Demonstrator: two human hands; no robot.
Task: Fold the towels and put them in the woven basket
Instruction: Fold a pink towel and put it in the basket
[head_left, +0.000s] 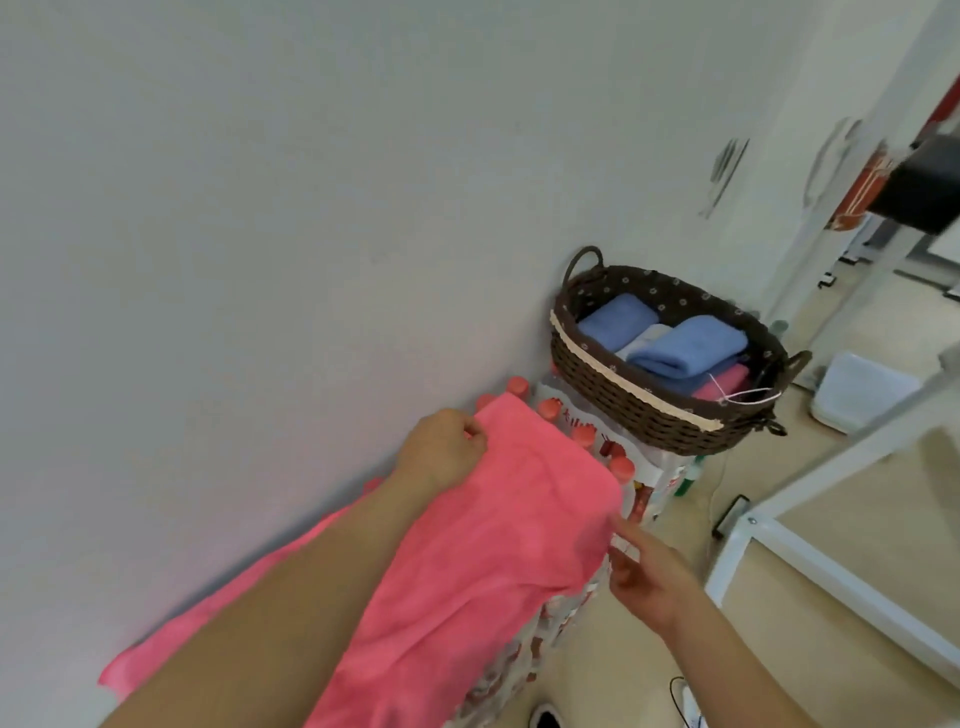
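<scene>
Pinching the far left corner of the pink towel (493, 545), the left hand (447, 452) has its fingers curled on the cloth up at 11 o'clock from the towel's middle. The right hand (644, 571) is over at 3 o'clock, well apart from the left. Its index fingertip is on the towel's right edge, though whether it actually grips is impossible to tell. The towel lies spread over packs of red-capped bottles (545, 408), its long axis running from 7 o'clock up to 1 o'clock, and its far short edge points toward the woven basket (649, 410). That basket sits just beyond at 1 o'clock, on top of the bottle packs, with its own long axis going from 10 to 4 o'clock. Inside it lie folded blue towels (685, 343) and a folded pink one (722, 384). A white metal frame (831, 561) stands at 4 o'clock.
</scene>
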